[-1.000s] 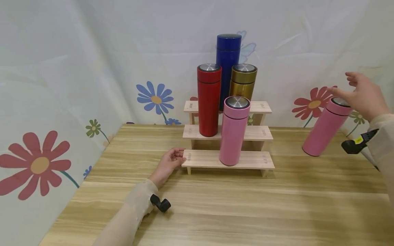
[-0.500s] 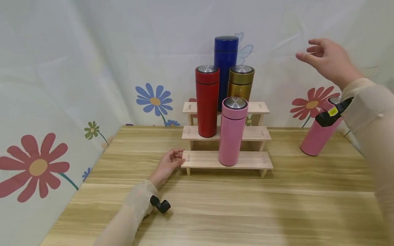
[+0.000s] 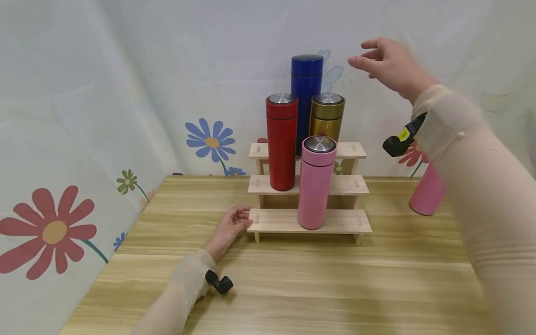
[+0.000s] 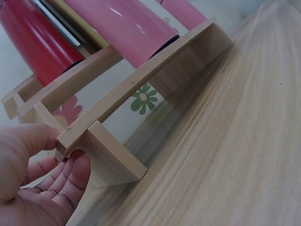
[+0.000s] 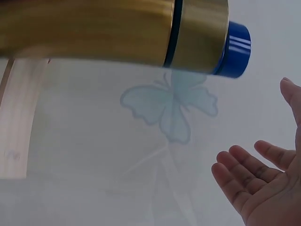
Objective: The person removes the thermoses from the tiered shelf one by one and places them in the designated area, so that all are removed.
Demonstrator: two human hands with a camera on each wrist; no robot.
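A three-step wooden display stand holds several thermos bottles. My left hand pinches the left end of its lowest step, thumb above and fingers curled beneath, as the left wrist view shows. On that step stands a pink thermos. The red thermos and gold thermos are on the middle step; a blue thermos rises behind them. My right hand is in the air right of the blue thermos's lid, fingers spread and holding nothing. In the right wrist view the gold thermos passes above the fingers.
A second pink thermos stands on the wooden table to the right, its upper part hidden by my right sleeve. Behind the table hangs a pale cloth printed with flowers and a butterfly.
My right hand has moved up and left, from the top of the right-hand pink thermos to beside the blue one. My left hand keeps its hold on the stand; the bottles stay put.
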